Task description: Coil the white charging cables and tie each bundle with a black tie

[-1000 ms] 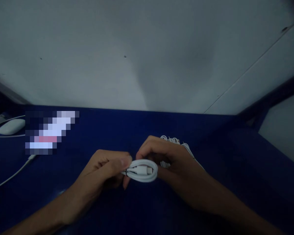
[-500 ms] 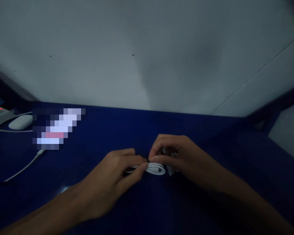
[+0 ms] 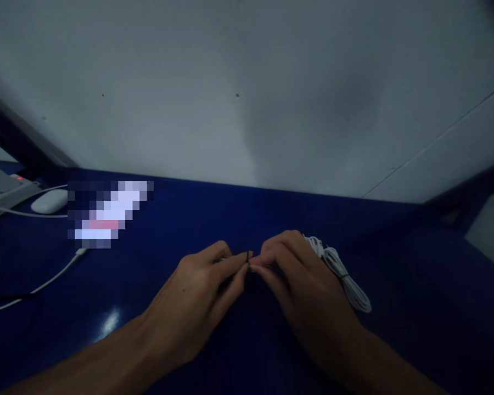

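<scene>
My left hand (image 3: 208, 291) pinches a coiled white cable, which its fingers hide almost wholly. A thin black tie (image 3: 247, 256) sticks up at the fingertips. Opposite it, my right hand (image 3: 298, 277) is closed, thumb and forefinger pinching at the tie, the two hands' fingertips nearly touching. Beyond the right hand lie white cable bundles (image 3: 356, 293) on the blue table (image 3: 197, 214), at least one bound with a black tie; the hand partly covers them.
At the left are a pixelated bright phone-like screen (image 3: 115, 211) with a white cable (image 3: 57, 277) plugged into its near end, a white mouse-shaped object (image 3: 49, 202) and a white power strip (image 3: 18, 189) with a red light. A grey-white panel (image 3: 181, 99) rises behind the table.
My right hand has turned and its fingertips now meet the left's. The coil's loop is covered by the fingers, and the bundles beyond the right hand have come into sight. The view shifted slightly.
</scene>
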The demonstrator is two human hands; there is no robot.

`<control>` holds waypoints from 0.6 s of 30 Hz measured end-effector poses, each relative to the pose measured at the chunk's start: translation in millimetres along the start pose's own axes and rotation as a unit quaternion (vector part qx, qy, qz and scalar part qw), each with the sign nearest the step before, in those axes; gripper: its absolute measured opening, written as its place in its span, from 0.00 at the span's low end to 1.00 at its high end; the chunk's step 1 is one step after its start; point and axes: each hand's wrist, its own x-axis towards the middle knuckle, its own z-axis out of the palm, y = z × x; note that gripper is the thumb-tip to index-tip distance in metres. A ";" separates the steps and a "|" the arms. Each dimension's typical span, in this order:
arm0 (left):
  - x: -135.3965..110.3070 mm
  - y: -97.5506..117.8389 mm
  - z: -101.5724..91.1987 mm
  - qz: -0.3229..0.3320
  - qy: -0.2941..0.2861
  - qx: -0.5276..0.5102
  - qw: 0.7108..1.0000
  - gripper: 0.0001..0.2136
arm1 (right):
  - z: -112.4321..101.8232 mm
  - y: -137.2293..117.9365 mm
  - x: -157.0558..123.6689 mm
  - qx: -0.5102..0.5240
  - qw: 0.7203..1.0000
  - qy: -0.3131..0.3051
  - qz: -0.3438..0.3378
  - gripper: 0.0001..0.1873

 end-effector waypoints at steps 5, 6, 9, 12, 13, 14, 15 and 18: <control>0.8 3.6 1.9 0.008 0.057 -0.063 0.996 0.13 | 7.4 -2.3 -6.3 -0.008 0.998 0.045 -0.038 0.08; 1.4 3.9 2.2 0.007 0.070 -0.077 0.995 0.12 | 7.0 -2.4 -6.6 -0.015 0.998 0.053 -0.041 0.09; 3.1 2.9 2.4 0.003 0.116 -0.103 0.988 0.10 | 5.9 -3.8 -6.6 -0.024 0.996 0.073 -0.045 0.10; 2.8 1.0 1.4 0.011 0.154 -0.095 0.983 0.08 | 6.5 -6.2 -6.5 -0.004 0.995 0.086 -0.043 0.09; 2.2 1.0 1.1 0.015 0.159 -0.090 0.983 0.07 | 7.2 -6.9 -6.9 0.001 0.995 0.088 -0.041 0.09; 1.6 1.3 0.9 0.020 0.159 -0.085 0.983 0.07 | 8.0 -7.6 -7.4 0.005 0.995 0.089 -0.038 0.08; 0.9 2.1 0.8 0.022 0.157 -0.082 0.984 0.07 | 9.0 -8.1 -8.2 0.009 0.995 0.089 -0.034 0.08; -0.3 5.6 1.7 0.001 0.150 -0.099 0.984 0.09 | 12.6 -8.1 -11.9 0.019 0.996 0.087 -0.025 0.08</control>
